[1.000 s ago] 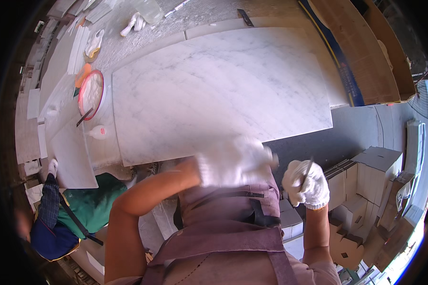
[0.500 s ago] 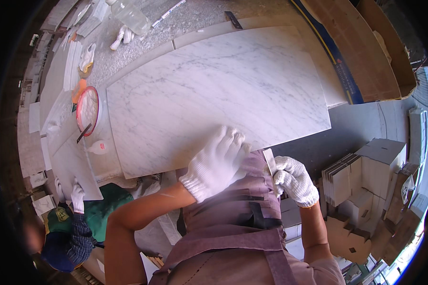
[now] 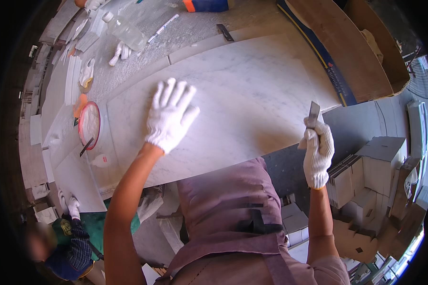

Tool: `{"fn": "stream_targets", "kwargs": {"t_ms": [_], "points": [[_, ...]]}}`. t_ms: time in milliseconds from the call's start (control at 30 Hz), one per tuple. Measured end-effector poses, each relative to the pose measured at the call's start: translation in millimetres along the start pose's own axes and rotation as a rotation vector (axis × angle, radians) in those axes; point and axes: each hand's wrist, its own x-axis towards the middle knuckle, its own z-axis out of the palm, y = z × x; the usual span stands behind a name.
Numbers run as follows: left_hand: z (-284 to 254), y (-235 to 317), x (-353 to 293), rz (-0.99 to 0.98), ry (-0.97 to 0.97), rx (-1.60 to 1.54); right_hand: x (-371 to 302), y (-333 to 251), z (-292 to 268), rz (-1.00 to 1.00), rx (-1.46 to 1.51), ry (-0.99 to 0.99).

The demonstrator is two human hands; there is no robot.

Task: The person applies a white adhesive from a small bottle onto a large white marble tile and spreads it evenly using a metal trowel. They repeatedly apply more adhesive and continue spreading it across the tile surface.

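A large white marble slab [image 3: 242, 95] with grey veins lies flat in front of me. My left hand [image 3: 170, 115], in a white knit glove, rests on the slab with its fingers spread. At the slab's right edge my right hand [image 3: 317, 152], also gloved, grips a thin flat metal blade [image 3: 313, 114] that points upward. I wear a mauve apron [image 3: 228, 213].
A red-rimmed round dish [image 3: 89, 124], a plastic bottle [image 3: 125, 30], a marker [image 3: 163, 28] and loose gloves [image 3: 119, 52] lie at the far left. Wooden boards [image 3: 347, 52] lean at the right. Boxes [image 3: 380, 166] are stacked below right. A crouching person [image 3: 64, 242] works lower left.
My left hand has moved forward from the slab's near edge onto its middle, fingers now spread. My right hand has risen with the blade toward the slab's right edge.
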Motion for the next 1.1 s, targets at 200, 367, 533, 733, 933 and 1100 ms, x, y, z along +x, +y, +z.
{"fn": "stream_targets", "kwargs": {"t_ms": [200, 367, 533, 733, 933, 1100], "points": [[37, 15, 101, -0.067, -0.065, 0.027, 48, 46, 31, 0.056, 0.033, 0.37], [47, 79, 182, 0.096, -0.04, 0.054, 48, 66, 35, -0.197, -0.256, 0.446], [56, 132, 230, 0.266, -0.034, -0.055, 52, 58, 35, -0.235, -0.277, 0.486], [44, 232, 161, 0.754, -0.211, 0.009, 66, 33, 3, 0.273, 0.662, 0.579], [-10, 238, 57, 0.989, -0.666, -0.239, 46, 31, -37, 0.3, 0.783, 0.689], [-9, 194, 67, 0.752, -0.543, -0.513, 10, 23, -28, 0.247, 0.361, 0.543]]}}
